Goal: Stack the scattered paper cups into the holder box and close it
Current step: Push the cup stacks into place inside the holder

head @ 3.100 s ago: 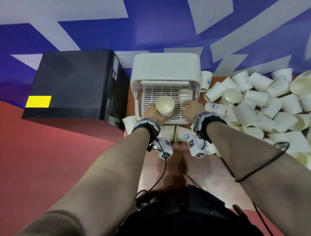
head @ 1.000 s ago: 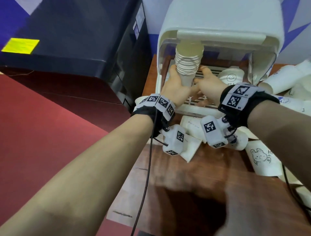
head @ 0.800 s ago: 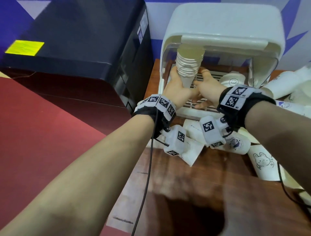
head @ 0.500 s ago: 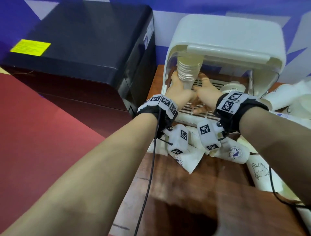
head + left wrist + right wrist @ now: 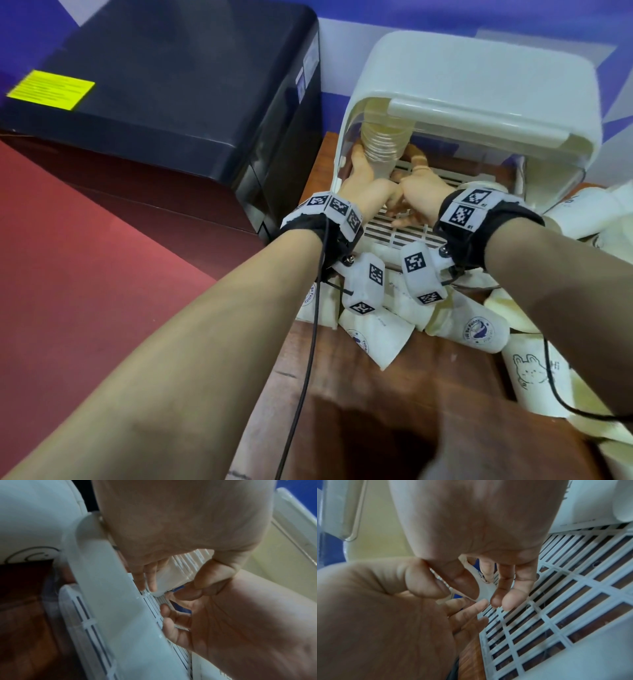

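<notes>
The white holder box stands with its front lid raised. A tall stack of paper cups stands on the slatted floor in the box's left part, its top under the lid. My left hand grips the stack low on its left side, fingers and thumb curled round it. My right hand holds the stack's base from the right, thumb and fingers on either side. One more cup stands in the box behind my right wrist.
A black machine stands close on the box's left. Several loose cups lie on the wooden table in front of the box, and more, among them a rabbit-print cup, lie to the right.
Both hands have carried the stack from the front of the box to its left part under the lid. Over the last second the hands stay on it while the view shifts.
</notes>
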`<state>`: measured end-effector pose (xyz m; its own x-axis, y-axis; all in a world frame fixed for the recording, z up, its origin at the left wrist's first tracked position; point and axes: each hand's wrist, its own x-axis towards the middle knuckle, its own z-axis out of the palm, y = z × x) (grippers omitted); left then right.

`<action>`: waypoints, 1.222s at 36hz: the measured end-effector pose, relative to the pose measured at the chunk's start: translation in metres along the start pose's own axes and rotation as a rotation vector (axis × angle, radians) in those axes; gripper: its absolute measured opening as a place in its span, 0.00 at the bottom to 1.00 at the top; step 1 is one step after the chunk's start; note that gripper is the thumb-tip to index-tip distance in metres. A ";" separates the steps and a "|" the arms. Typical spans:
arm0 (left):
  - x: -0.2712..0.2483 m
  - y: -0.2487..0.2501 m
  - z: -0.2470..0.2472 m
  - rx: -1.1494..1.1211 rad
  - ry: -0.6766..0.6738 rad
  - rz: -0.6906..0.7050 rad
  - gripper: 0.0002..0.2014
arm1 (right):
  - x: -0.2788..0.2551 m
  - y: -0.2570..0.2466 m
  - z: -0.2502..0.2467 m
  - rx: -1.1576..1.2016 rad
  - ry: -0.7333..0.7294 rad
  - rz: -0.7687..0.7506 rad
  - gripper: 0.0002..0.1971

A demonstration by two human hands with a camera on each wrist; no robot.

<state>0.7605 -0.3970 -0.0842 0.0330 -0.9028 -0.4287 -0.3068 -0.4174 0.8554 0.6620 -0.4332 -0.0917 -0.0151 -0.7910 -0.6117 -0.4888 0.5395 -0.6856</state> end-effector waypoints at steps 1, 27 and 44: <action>-0.001 0.000 0.000 0.000 0.005 0.003 0.62 | 0.000 0.001 -0.001 0.002 -0.003 -0.003 0.45; 0.001 0.022 0.047 0.681 -0.060 0.075 0.16 | -0.043 0.048 -0.068 -0.541 0.299 -0.298 0.28; 0.028 0.033 0.107 0.633 -0.174 0.166 0.29 | -0.030 0.077 -0.094 -0.583 0.236 -0.310 0.32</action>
<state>0.6499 -0.4250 -0.0987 -0.2003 -0.8978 -0.3921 -0.7942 -0.0855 0.6016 0.5423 -0.3947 -0.0888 0.0443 -0.9604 -0.2750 -0.8884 0.0880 -0.4505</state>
